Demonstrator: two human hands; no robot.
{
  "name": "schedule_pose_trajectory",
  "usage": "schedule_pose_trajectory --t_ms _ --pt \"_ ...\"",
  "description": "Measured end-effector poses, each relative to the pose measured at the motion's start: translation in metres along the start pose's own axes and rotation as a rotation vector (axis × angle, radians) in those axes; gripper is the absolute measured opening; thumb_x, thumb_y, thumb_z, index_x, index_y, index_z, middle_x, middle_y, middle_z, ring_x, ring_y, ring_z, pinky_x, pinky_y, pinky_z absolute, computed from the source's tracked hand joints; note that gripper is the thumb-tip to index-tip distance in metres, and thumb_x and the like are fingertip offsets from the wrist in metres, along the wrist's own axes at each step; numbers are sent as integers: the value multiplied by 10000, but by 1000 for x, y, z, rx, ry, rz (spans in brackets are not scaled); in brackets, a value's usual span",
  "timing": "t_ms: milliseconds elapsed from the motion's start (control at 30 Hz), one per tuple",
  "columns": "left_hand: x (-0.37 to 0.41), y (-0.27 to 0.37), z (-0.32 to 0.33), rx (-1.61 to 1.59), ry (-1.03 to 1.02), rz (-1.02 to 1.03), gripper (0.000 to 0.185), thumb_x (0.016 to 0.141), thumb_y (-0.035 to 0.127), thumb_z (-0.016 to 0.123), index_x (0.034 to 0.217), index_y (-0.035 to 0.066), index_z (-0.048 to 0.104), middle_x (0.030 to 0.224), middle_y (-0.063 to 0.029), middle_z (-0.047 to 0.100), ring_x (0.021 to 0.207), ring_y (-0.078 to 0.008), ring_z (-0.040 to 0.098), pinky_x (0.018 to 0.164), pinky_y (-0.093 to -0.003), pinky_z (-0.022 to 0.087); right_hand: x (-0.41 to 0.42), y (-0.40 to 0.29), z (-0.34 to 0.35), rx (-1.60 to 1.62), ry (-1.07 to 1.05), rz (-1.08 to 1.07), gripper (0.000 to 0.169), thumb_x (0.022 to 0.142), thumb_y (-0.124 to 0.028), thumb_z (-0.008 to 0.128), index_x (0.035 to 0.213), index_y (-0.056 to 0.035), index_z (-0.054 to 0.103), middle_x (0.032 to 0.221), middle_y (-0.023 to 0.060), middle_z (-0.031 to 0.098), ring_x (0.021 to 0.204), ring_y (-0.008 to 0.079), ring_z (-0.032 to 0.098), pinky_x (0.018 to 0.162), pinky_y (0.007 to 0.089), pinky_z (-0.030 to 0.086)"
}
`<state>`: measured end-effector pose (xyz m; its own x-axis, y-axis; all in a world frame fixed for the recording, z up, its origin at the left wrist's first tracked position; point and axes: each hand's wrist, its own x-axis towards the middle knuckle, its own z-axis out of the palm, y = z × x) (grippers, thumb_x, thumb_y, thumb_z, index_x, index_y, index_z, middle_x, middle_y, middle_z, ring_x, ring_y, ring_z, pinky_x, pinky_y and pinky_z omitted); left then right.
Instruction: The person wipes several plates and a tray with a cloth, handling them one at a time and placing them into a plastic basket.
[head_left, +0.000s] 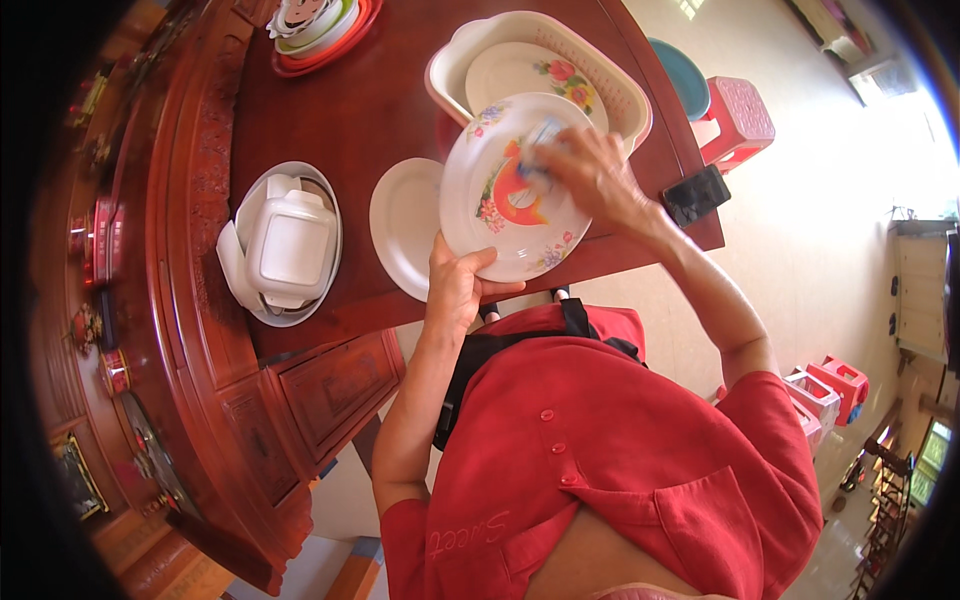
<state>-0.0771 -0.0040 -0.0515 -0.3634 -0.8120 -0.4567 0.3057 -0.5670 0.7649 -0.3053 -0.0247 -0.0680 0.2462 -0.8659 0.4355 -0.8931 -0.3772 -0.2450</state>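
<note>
My left hand grips the near rim of a round white plate with an orange fish and flowers printed on it. The plate is held tilted above the table. Against its face my right hand presses a blue and white cloth, blurred by motion. Partly beneath the held plate, a plain white oval plate lies on the table. Behind it stands a cream plastic basin with a pink rim, and a white flowered plate rests inside.
On the dark red wooden table, an oval dish at left holds several white dishes. Stacked plates stand at the far left. A black phone lies at the right corner. Beyond the edge are a pink stool and a teal basin.
</note>
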Motion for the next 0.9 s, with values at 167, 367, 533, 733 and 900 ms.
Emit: schedule_pose_trajectory --t_ms 167,367,533,733,900 --pt "1 3 2 -7 7 -8 546 797 -94 452 1304 -22 260 1192 -262 481 900 -426 632 565 -471 620 0 13 -5 -125 -2 174 268 807 -135 579 1066 -186 624 950 108 519 948 311 502 771 433 382" --pt "5 3 4 -2 1 -16 537 792 -90 466 1289 -36 270 1186 -269 486 884 -415 639 564 -466 620 -12 -45 -21 275 -214 -57 211 782 -113 615 987 -125 662 846 128 534 810 289 548 682 406 465" --pt "1 3 3 18 2 8 521 797 -82 473 1279 -42 280 1178 -268 488 899 -408 637 561 -466 620 -4 -2 -19 124 -136 -33 180 779 -219 659 952 -182 689 850 80 574 866 259 562 645 405 461" --pt "5 2 1 6 -5 -6 508 812 -74 469 1283 -33 282 1183 -255 489 911 -404 633 571 -470 620 -8 -4 -15 -8 -55 92 180 782 -151 639 957 -157 680 895 117 566 869 299 550 706 414 456" --pt "6 0 3 -12 6 -20 489 818 -77 463 1273 -28 292 1180 -256 489 906 -406 633 573 -469 620 -18 -59 -20 322 -264 -19 199 767 -108 631 961 -112 675 864 110 555 829 283 565 720 407 465"
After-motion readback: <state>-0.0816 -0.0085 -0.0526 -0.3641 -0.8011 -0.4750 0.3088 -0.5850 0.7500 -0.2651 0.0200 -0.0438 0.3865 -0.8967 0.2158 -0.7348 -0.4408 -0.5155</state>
